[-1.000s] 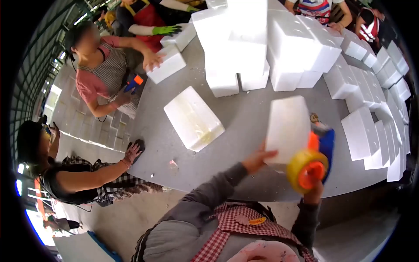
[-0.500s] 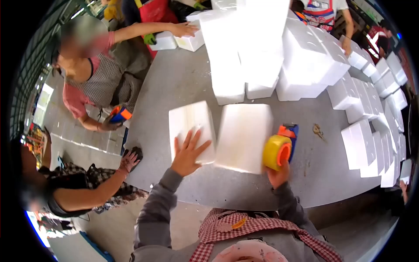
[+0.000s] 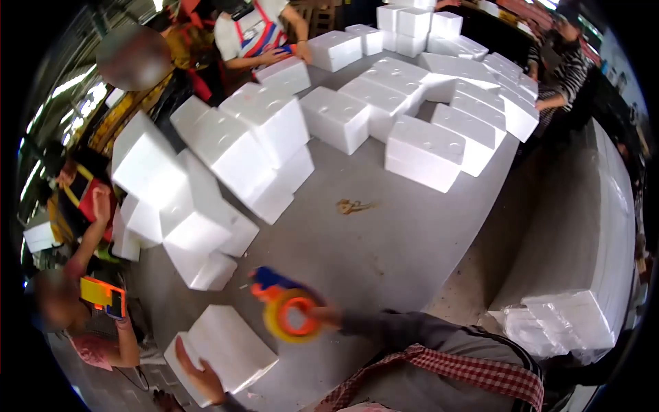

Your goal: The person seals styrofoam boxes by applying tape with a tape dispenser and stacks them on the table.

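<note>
Two white foam boxes (image 3: 237, 347) stand side by side at the lower left of the grey table. My left hand (image 3: 200, 376) rests on the left one with its fingers stretched out, touching it without gripping. My right hand (image 3: 328, 316) is wrapped round a tape dispenser (image 3: 292, 314), which carries a yellow roll on an orange hub and has a blue and orange front end. The dispenser is just to the right of the boxes, its front pointing up and left; motion blurs it slightly.
Stacked foam boxes (image 3: 192, 206) rise at the left, and rows of more boxes (image 3: 425, 151) cover the far side. A brown stain (image 3: 353, 206) marks the grey table (image 3: 343, 247). Plastic-wrapped white sheets (image 3: 570, 275) stand at right. A co-worker holds another tape dispenser (image 3: 103, 294) at left.
My view has swung to the right, so the two boxes and my hands now appear lower and further left. My left hand stays on the left box; my right hand still grips the tape dispenser.
</note>
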Demonstrator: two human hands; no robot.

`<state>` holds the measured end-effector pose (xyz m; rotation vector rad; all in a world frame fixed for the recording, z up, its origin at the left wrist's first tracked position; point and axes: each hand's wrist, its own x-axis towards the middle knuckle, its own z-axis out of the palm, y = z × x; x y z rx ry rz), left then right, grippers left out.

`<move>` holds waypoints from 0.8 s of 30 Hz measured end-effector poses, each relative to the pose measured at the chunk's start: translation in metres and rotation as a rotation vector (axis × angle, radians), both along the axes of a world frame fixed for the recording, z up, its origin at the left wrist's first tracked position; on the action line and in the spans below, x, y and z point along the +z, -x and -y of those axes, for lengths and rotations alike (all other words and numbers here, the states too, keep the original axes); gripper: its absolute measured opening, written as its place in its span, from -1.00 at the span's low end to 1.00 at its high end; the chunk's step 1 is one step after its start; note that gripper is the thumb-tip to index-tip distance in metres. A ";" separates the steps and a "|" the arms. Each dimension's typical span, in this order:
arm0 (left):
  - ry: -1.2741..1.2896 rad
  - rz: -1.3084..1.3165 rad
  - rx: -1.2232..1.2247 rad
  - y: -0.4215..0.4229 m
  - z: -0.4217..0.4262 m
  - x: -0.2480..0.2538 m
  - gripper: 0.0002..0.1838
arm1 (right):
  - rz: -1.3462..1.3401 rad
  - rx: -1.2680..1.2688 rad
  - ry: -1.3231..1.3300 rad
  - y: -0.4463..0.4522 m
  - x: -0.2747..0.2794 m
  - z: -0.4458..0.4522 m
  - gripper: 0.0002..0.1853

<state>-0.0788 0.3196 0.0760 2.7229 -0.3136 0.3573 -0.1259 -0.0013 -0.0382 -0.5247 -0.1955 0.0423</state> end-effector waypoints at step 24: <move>1.106 -0.804 0.093 -0.004 0.359 -0.076 -0.40 | -0.338 -0.265 -0.160 0.145 -0.047 0.235 -0.38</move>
